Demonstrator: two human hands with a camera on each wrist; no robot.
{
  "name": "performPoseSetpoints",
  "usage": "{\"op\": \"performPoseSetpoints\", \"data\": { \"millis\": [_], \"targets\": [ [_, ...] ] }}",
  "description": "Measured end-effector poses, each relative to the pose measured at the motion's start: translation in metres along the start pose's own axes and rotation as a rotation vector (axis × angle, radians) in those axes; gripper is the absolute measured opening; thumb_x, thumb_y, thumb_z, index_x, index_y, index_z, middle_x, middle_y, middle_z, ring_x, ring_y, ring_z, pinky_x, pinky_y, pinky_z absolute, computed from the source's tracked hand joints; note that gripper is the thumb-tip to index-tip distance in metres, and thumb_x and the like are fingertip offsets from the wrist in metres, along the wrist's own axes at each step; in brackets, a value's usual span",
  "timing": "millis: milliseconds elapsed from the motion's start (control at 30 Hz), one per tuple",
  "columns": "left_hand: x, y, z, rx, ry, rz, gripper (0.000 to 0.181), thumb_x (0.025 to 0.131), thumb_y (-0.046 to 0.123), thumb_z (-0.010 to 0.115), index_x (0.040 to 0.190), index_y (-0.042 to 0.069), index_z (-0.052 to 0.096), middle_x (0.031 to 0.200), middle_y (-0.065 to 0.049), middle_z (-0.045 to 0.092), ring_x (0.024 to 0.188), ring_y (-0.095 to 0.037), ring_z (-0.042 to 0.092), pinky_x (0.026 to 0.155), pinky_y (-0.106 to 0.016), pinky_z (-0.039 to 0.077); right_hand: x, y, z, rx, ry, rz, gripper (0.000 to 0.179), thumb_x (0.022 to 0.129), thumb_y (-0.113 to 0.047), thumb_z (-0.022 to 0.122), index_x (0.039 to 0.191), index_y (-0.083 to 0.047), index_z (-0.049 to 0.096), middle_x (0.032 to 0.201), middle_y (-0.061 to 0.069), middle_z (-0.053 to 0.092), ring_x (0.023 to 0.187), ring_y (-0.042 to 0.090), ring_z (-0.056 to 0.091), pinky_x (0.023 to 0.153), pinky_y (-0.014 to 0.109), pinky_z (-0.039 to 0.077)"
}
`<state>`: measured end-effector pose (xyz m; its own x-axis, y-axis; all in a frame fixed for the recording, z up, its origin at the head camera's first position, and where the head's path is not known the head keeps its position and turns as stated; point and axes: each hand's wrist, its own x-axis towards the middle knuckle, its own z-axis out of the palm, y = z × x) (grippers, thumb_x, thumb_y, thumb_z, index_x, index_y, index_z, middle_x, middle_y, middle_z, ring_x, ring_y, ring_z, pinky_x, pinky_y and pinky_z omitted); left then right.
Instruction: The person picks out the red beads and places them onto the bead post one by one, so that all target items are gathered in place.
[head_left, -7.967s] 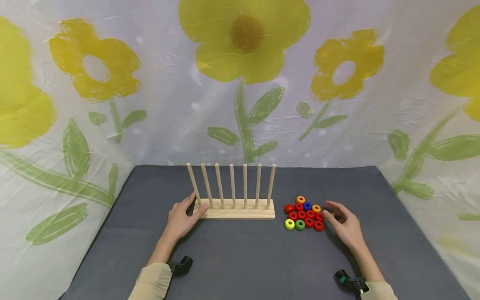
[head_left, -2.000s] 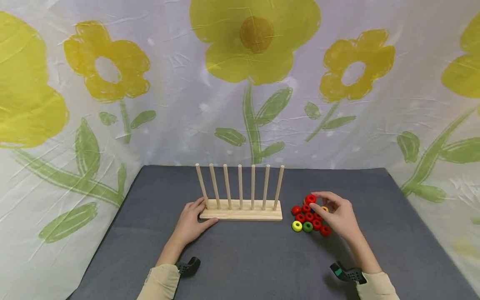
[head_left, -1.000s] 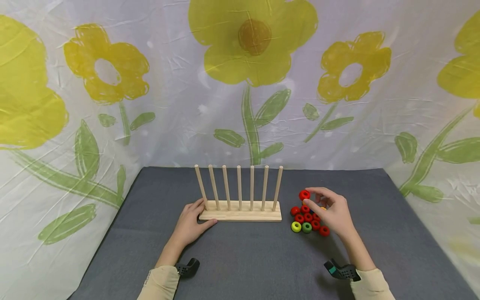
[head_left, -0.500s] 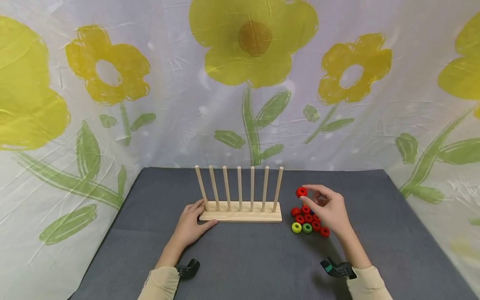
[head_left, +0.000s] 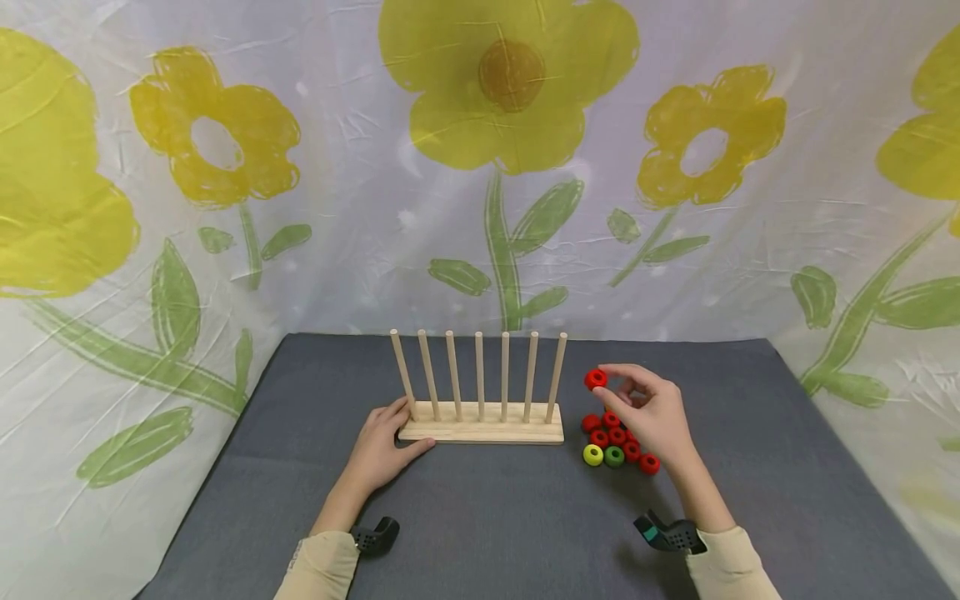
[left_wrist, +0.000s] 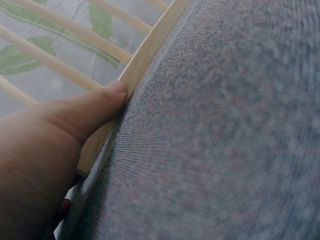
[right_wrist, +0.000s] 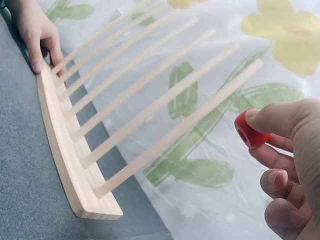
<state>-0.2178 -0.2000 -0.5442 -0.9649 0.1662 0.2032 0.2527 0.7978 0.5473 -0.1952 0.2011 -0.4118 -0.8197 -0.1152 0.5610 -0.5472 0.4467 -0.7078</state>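
A wooden peg stand [head_left: 480, 432] with a row of several upright bare pegs is in the middle of the table. My left hand [head_left: 381, 450] grips its left end, thumb along the front edge and fingers behind; the left wrist view shows the thumb [left_wrist: 100, 107] against the base. Between thumb and index finger my right hand [head_left: 651, 417] pinches a red bead [head_left: 596, 379], raised to the right of the rightmost peg. In the right wrist view the same red bead [right_wrist: 250, 130] shows its hole, near the nearest peg's tip.
Below the right hand lie several red beads [head_left: 617, 436], a yellow bead [head_left: 592, 455] and a green bead [head_left: 613, 456]; the hand hides other beads. Dark grey cloth [head_left: 480, 525] covers the table, and a flower-print curtain [head_left: 337, 250] hangs behind.
My right hand has picked a red bead from the cluster, raised it and carried it left towards the stand. My left hand stays at the stand's end, its thumb slightly lower than at first.
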Motion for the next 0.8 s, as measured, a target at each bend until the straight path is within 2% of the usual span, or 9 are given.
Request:
{"op": "performPoseSetpoints", "data": {
  "millis": [333, 633, 800],
  "targets": [
    [-0.001, -0.001, 0.000, 0.000, 0.010, 0.001, 0.080, 0.088, 0.049, 0.079, 0.147, 0.001, 0.053, 0.156, -0.018, 0.041, 0.135, -0.039, 0.039, 0.106, -0.061, 0.035, 0.004, -0.006, 0.002, 0.011, -0.013, 0.043, 0.028, 0.087, 0.003, 0.079, 0.114, 0.000, 0.074, 0.065, 0.008, 0.049, 0.055, 0.017, 0.042, 0.046, 0.024, 0.035],
    [-0.003, 0.000, 0.000, -0.004, -0.001, -0.007, 0.081, 0.089, 0.051, 0.076, 0.147, 0.000, 0.053, 0.156, -0.019, 0.040, 0.136, -0.039, 0.038, 0.106, -0.061, 0.035, 0.005, -0.008, 0.003, 0.041, -0.024, 0.051, 0.030, 0.087, 0.004, 0.078, 0.116, 0.002, 0.073, 0.049, 0.003, 0.032, 0.044, 0.001, 0.024, 0.039, 0.027, 0.024],
    [-0.001, 0.001, -0.001, -0.011, -0.006, -0.012, 0.082, 0.089, 0.051, 0.076, 0.148, 0.000, 0.052, 0.156, -0.019, 0.039, 0.136, -0.039, 0.038, 0.107, -0.060, 0.034, 0.005, 0.013, 0.006, 0.044, -0.019, 0.051, 0.032, 0.088, 0.000, 0.080, 0.119, -0.003, 0.074, 0.048, 0.002, 0.031, 0.043, -0.001, 0.021, 0.038, 0.028, 0.023]
  ]
}}
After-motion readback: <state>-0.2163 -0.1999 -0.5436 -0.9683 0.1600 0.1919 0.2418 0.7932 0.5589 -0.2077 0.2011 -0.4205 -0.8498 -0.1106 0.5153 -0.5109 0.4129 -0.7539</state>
